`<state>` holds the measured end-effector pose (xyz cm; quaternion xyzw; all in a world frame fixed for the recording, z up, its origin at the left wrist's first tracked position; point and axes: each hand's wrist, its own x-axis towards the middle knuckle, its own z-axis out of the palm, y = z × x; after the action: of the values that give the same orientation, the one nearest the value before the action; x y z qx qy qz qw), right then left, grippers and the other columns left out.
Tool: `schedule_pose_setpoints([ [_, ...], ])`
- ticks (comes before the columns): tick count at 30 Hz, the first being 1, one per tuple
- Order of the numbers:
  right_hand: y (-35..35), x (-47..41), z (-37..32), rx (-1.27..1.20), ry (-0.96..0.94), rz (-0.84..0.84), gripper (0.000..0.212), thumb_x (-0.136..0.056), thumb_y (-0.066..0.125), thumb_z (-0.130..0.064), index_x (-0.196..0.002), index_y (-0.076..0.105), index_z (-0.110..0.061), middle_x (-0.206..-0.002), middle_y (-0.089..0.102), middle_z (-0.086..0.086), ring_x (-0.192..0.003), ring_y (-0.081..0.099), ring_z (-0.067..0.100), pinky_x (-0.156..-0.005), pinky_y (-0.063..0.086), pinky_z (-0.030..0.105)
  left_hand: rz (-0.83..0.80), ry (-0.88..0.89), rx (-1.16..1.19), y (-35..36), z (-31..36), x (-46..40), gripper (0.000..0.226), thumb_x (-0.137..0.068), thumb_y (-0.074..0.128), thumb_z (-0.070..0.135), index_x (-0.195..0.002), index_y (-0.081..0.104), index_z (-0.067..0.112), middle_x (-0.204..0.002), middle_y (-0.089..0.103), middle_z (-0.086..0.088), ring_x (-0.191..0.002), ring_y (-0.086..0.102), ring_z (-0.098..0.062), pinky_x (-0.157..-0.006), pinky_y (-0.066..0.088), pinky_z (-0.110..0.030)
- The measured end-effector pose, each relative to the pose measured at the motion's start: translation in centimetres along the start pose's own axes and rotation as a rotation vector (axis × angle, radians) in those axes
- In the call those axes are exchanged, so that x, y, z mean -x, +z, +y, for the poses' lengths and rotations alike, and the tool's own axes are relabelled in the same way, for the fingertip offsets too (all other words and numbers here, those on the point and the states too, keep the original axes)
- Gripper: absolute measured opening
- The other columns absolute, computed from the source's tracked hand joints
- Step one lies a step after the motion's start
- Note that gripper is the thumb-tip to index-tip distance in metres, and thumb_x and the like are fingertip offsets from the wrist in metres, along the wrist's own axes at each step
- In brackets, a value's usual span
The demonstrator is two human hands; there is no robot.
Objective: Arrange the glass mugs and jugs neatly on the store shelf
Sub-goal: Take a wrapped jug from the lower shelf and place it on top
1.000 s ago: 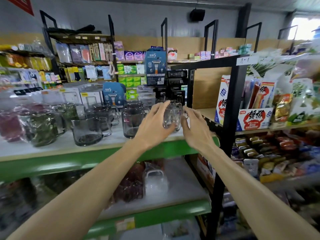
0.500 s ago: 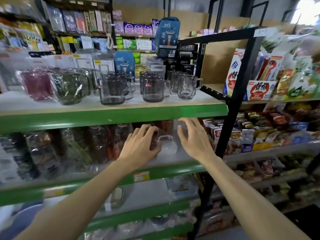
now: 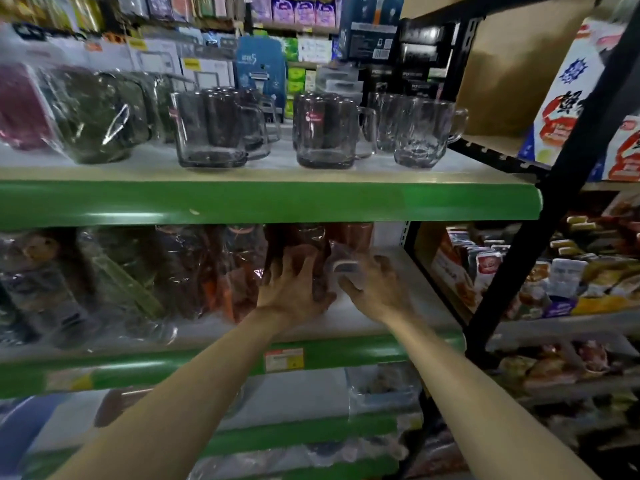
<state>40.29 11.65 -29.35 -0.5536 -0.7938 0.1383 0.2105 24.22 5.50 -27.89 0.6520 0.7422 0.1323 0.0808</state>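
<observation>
Glass mugs stand in rows on the upper green-edged shelf (image 3: 270, 199): two smoky grey mugs (image 3: 207, 133) (image 3: 325, 133) in front and a clear mug (image 3: 422, 133) at the right end. On the shelf below, a plastic-wrapped jug with a white handle (image 3: 346, 268) stands among other wrapped jugs (image 3: 194, 271). My left hand (image 3: 294, 289) is pressed against the jug's left side with its fingers spread. My right hand (image 3: 374, 289) clasps its right side by the handle. The jug's body is mostly hidden by my hands and the wrap.
Wrapped dark green and red jugs (image 3: 100, 112) fill the upper shelf's left part. A black metal rack (image 3: 540, 216) with snack boxes and packets stands close on the right. A price tag (image 3: 284, 360) sits on the lower shelf edge. Further shelves lie below.
My hands left the clear mug on the upper shelf, dropped to the shelf below and closed in on the wrapped jug. The view tilted down and moved closer.
</observation>
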Motion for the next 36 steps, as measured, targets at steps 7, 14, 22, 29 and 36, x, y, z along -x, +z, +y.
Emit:
schedule_pose_setpoints([
  [7,2.5,-2.9,0.2,-0.066,0.013,-0.081,0.039,-0.078,0.073,-0.046,-0.113,0.056,-0.048,-0.135,0.059,-0.004,-0.124,0.054,0.024,-0.097,0.050,0.048,-0.033,-0.105,-0.160,1.6,-1.0,-2.5,0.098,-0.079,0.052,0.073,-0.156,0.004,0.038,-0.160,0.005,-0.029,-0.147,0.010,-0.044,-0.118,0.014,-0.048],
  [14,3.1,-2.7,0.4,-0.128,0.089,-0.072,0.058,-0.066,0.080,-0.046,-0.116,0.051,-0.048,-0.129,0.049,0.008,-0.111,0.049,0.030,-0.080,0.040,0.035,0.005,-0.053,-0.149,0.9,-0.5,-1.5,0.088,-0.077,0.062,0.063,-0.151,0.018,0.042,-0.150,0.022,-0.020,-0.135,0.028,-0.043,-0.112,0.028,-0.050],
  [22,-0.7,1.3,-0.8,-0.141,0.115,0.040,0.074,-0.055,0.053,-0.071,-0.125,0.047,-0.048,-0.129,0.047,0.012,-0.116,0.049,0.041,-0.083,0.052,0.044,0.017,0.063,-0.151,-1.2,0.7,2.8,0.092,-0.076,0.068,0.059,-0.152,0.018,0.043,-0.151,0.017,-0.019,-0.136,0.024,-0.045,-0.106,0.037,-0.056],
  [29,-4.1,8.1,-6.7,-0.068,0.069,0.166,0.065,-0.072,0.078,-0.051,-0.130,0.051,-0.038,-0.132,0.045,0.018,-0.112,0.055,0.043,-0.084,0.048,0.043,0.031,0.080,-0.109,-6.2,-0.8,10.4,0.090,-0.070,0.067,0.070,-0.144,0.022,0.048,-0.151,0.024,-0.020,-0.135,0.029,-0.047,-0.096,0.045,-0.059],
  [36,-6.8,13.4,-15.6,-0.046,0.050,0.233,0.075,-0.074,0.069,-0.065,-0.139,0.033,-0.053,-0.138,0.037,0.010,-0.116,0.050,0.043,-0.089,0.050,0.051,0.194,0.075,-0.120,-13.3,-4.5,17.7,0.082,-0.066,0.057,0.075,-0.137,0.028,0.047,-0.134,0.040,-0.014,-0.120,0.042,-0.039,-0.084,0.048,-0.052],
])
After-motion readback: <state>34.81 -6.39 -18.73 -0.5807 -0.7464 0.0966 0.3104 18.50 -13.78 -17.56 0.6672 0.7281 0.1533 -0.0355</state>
